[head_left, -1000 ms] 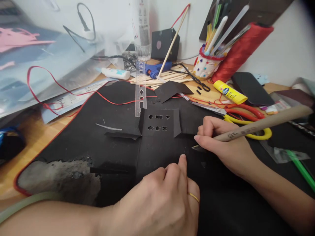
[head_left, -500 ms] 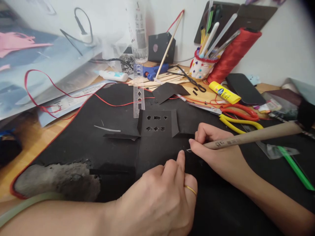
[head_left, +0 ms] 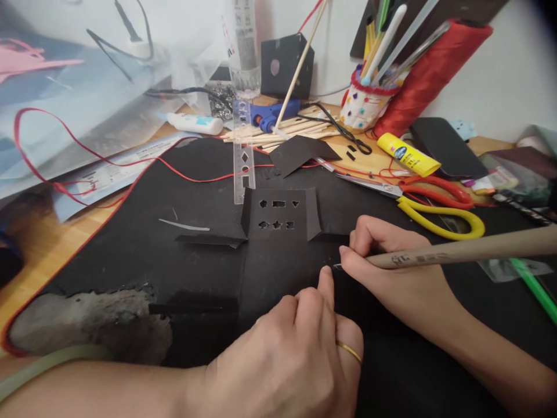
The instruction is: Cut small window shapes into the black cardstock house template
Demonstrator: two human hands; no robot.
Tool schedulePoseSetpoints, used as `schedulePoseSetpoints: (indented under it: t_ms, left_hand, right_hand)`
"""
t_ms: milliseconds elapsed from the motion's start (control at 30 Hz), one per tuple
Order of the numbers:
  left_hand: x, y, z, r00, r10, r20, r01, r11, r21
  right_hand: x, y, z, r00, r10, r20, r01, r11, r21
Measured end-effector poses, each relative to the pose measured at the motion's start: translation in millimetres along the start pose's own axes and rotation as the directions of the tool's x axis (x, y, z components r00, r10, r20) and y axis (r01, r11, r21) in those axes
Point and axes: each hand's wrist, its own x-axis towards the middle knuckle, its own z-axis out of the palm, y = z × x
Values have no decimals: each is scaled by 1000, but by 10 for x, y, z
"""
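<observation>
Over your tabletop lies a black mat, seemingly there to shield the wood. On it, right before you, sits the black card, its folded flaps standing either side of some cut-out shapes. Your left hand, palm down, half open and grasping nothing visible, presses the card, likely so it can't slide. Your right hand closes pen-style around a knife, presumably for control, its blade just beside your left fingertip.

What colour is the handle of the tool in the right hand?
The handle is greyish tan with dark markings, as the current head view shows.
</observation>
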Motion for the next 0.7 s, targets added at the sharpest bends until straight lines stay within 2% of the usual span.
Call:
schedulePoseSetpoints:
  t_ms: [700]
  left_hand:
    - [-6,23,11,1000,-18,4,17,998,67]
  right_hand:
    - [5,-9,28,1000,-16,-17,15,999,-33]
